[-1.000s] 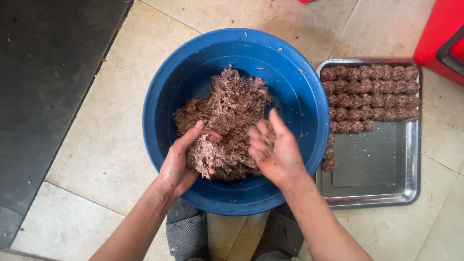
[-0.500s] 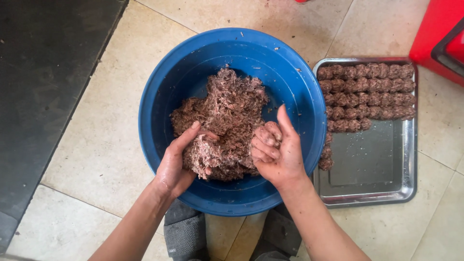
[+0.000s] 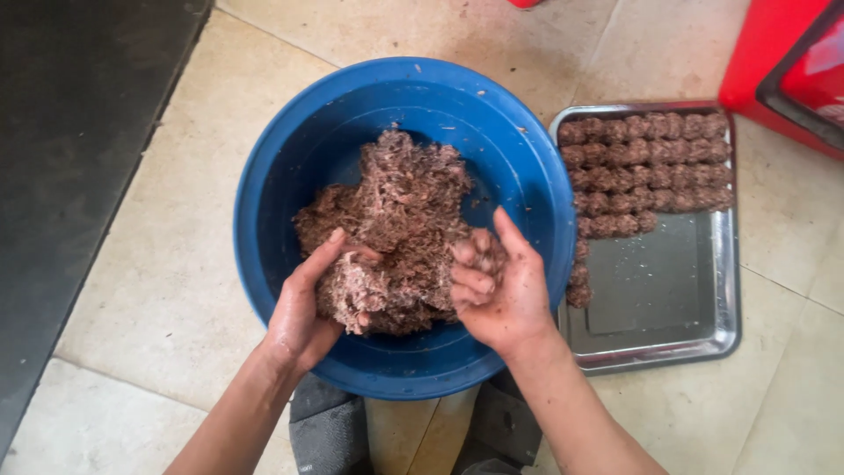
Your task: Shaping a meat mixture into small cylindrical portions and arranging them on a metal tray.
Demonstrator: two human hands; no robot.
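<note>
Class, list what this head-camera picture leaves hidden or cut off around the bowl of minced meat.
- Head view: the left hand has its fingers sunk in the minced meat; their tips are hidden.
- The blue bowl has its bottom covered by meat.
- The metal tray has its left edge hidden by the bowl rim.
- The red object is cut off by the frame edge.
- The right hand curls, so whether it holds anything is unclear.

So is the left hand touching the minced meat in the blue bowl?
Touching. The head view shows the left hand cupped against the minced meat in the blue bowl, with no gap between them.
</note>
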